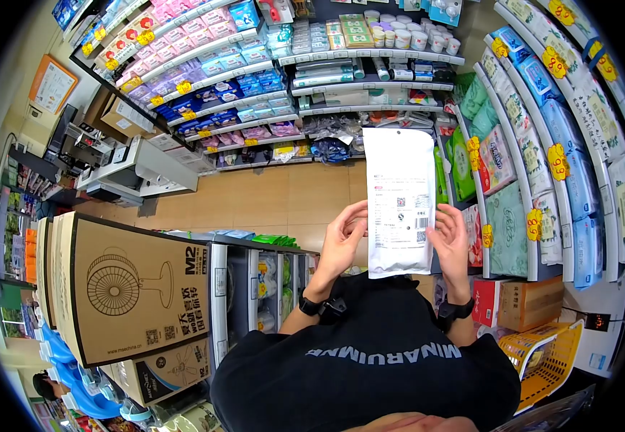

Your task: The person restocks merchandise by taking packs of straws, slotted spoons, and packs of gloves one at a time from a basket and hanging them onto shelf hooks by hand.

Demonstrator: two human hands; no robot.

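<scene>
A flat white packet [399,245] with printed text, a barcode and small square codes is held upright in front of the chest. At its left edge my left hand [344,241] pinches it with curled fingers and thumb. On the opposite edge my right hand [450,241] grips it, thumb on the printed face. The packet's top end, with a small hole, rises free above both hands. Dark bands are on both wrists.
Shelves of packaged goods [370,55] stand ahead, and curved shelves [528,173] hold wipes and tissue packs on the right. A fan carton [139,288] sits at left. A yellow basket [568,360] is at lower right. A counter [136,169] is at far left.
</scene>
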